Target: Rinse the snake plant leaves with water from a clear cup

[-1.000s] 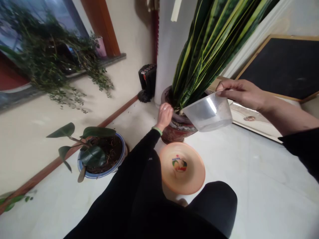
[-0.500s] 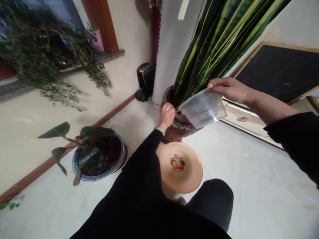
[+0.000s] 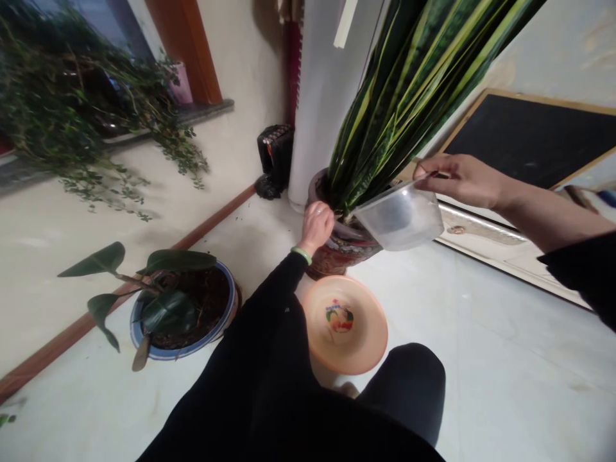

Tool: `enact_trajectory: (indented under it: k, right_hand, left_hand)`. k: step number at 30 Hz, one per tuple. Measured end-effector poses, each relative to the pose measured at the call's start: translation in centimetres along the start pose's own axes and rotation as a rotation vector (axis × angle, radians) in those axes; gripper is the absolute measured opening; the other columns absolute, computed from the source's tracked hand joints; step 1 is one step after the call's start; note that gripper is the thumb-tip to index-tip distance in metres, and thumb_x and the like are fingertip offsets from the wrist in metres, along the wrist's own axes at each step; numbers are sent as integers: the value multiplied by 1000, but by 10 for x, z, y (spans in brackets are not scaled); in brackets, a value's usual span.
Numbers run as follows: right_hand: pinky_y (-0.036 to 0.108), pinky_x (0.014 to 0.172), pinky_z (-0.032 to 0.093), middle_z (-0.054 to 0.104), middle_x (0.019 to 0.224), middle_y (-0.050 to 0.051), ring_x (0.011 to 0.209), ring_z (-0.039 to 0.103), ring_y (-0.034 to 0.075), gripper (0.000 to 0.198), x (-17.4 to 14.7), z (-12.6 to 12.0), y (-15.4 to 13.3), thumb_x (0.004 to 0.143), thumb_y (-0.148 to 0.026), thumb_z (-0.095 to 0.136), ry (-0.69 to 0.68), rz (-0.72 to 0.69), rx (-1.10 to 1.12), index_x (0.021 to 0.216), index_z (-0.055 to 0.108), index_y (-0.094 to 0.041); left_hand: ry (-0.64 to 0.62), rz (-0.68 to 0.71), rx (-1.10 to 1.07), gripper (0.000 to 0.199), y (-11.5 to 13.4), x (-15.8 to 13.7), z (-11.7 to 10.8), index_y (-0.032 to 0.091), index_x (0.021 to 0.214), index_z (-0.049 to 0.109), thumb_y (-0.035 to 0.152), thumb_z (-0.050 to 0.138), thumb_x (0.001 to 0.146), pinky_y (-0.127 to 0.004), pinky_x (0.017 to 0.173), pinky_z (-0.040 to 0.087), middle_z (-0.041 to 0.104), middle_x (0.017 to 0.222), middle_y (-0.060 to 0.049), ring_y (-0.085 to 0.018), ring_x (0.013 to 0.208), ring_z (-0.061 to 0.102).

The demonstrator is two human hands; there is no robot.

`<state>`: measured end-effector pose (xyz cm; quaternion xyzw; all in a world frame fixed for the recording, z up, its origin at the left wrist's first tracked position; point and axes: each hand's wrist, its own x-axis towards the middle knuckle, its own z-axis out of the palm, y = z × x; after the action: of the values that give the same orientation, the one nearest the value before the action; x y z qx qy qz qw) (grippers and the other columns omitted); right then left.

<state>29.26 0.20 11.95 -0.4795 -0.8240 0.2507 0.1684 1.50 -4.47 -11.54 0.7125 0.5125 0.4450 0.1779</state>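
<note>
My right hand [image 3: 459,179] grips a clear plastic tub [image 3: 402,218] by its rim, thumb and fingers pinched together. The tub tilts toward a large reddish-brown glazed pot [image 3: 344,250], its lower lip close to the pot's rim. Tall snake plant leaves [image 3: 385,115] with yellow edges rise out of that pot. At the pot's left front edge is my left hand [image 3: 317,224], a pale green bangle on its wrist. Its fingers are curled in at the rim by the base of the leaves, and their tips are hidden.
A peach-coloured basin [image 3: 363,321] with a printed bottom stands on the floor by my knee. To the left sits a blue-rimmed pot [image 3: 185,353] with a broad-leaved plant. Trailing greenery [image 3: 96,115] hangs off the windowsill. A framed blackboard [image 3: 534,138] leans at the right.
The right hand and the tub have shifted slightly right, away from the leaves. My left hand stays at the pot's edge. The whole view has swung a little.
</note>
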Motion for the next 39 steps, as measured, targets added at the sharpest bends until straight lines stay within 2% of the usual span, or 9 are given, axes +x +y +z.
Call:
enact_trajectory:
  k: [4, 9, 13, 16, 19, 24, 27, 35, 39]
  right_hand:
    - [36, 81, 41, 74, 81, 4, 86, 62, 19, 35, -11, -24, 29, 78, -55, 92, -99, -194, -259, 78, 80, -23]
    - [36, 86, 41, 76, 82, 3, 84, 56, 17, 48, -3, -38, 60, 89, -70, 79, -188, -529, -539, 77, 79, -23]
    - [31, 86, 42, 76, 83, 3, 86, 53, 15, 59, 12, -40, 78, 98, -72, 69, -205, -650, -748, 80, 79, -17]
    - [24, 86, 44, 76, 79, 0, 90, 52, 10, 71, 28, -38, 84, 96, -80, 64, -185, -597, -812, 72, 72, -13]
    - [18, 92, 44, 78, 83, 0, 101, 57, 5, 77, 46, -32, 82, 96, -81, 48, -205, -493, -878, 58, 55, -14]
    - [24, 104, 46, 78, 88, 3, 123, 66, 7, 64, 67, -18, 67, 92, -69, 26, -294, -460, -1132, 49, 14, -24]
    - [29, 108, 46, 77, 84, 5, 130, 68, 12, 57, 73, -10, 64, 92, -62, 21, -331, -459, -1222, 52, 0, -26]
    - [19, 98, 48, 69, 62, -1, 112, 74, 3, 65, 95, 6, 92, 99, -47, 28, -281, -403, -958, 45, 6, -19]
    - [19, 101, 49, 73, 66, 0, 115, 75, 4, 70, 96, 8, 93, 100, -45, 43, -303, -391, -1037, 45, 9, -19]
  left_hand:
    - [23, -36, 51, 33, 1, 8, 1, 24, 76, 58, 27, 53, 109, -54, 113, 45, 70, 103, -15, -33, 116, 60]
    - [114, -58, 115, 34, -6, 11, 14, 24, 74, 52, 25, 50, 108, -49, 105, 43, 69, 98, -13, -32, 111, 59]
    - [147, -5, 185, 37, -15, 10, 20, 25, 72, 47, 26, 42, 109, -48, 100, 42, 69, 95, -14, -32, 106, 58]
    - [191, 41, 208, 40, -21, 10, 23, 26, 72, 45, 31, 36, 111, -47, 97, 41, 67, 91, -13, -32, 102, 59]
    - [238, 69, 219, 45, -26, 9, 25, 26, 72, 43, 38, 28, 113, -47, 94, 40, 65, 87, -13, -31, 99, 59]
    - [284, 112, 213, 55, -28, 9, 29, 26, 71, 44, 47, 17, 114, -48, 92, 39, 64, 84, -13, -32, 97, 58]
    - [295, 103, 207, 60, -27, 8, 29, 26, 70, 45, 51, 14, 115, -47, 92, 39, 63, 84, -12, -31, 95, 58]
    - [298, 105, 179, 62, -25, 7, 29, 26, 70, 47, 53, 12, 114, -49, 90, 40, 63, 83, -13, -32, 95, 57]
    - [286, 90, 185, 63, -24, 7, 28, 26, 70, 46, 53, 10, 114, -48, 92, 40, 62, 82, -13, -32, 95, 57]
